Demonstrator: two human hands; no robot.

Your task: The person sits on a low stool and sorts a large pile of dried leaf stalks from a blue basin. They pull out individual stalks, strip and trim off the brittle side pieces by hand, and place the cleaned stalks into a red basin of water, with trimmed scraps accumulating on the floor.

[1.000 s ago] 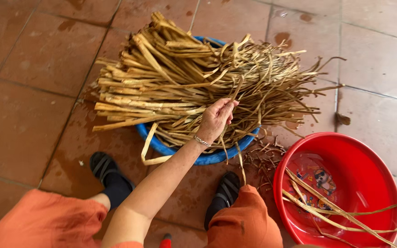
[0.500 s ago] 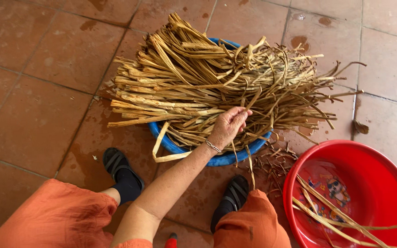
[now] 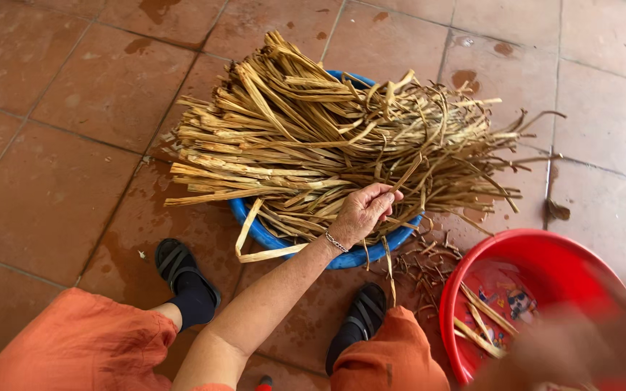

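A big bundle of dried, tan plant strips [image 3: 327, 145] lies across a blue basin [image 3: 255, 228] on the tiled floor. My left hand [image 3: 362, 211], with a thin bracelet on the wrist, reaches into the near edge of the bundle, its fingers closed around a few strips. My right hand [image 3: 581, 347] is a blurred shape at the lower right, over the red basin [image 3: 537, 253]. Whether that hand holds anything is hidden by the blur. A few loose strips [image 3: 483, 318] lie inside the red basin.
Short brown scraps [image 3: 425, 264] litter the floor between the two basins. My feet in black sandals [image 3: 182, 271] rest in front of the blue basin, and my knees in orange trousers [image 3: 74, 347] fill the bottom edge. Wet terracotta tiles [image 3: 59, 181] surround everything.
My left hand stays in the bundle, gripping strips. A blurred right hand has come into view over the red basin. The view has shifted slightly.
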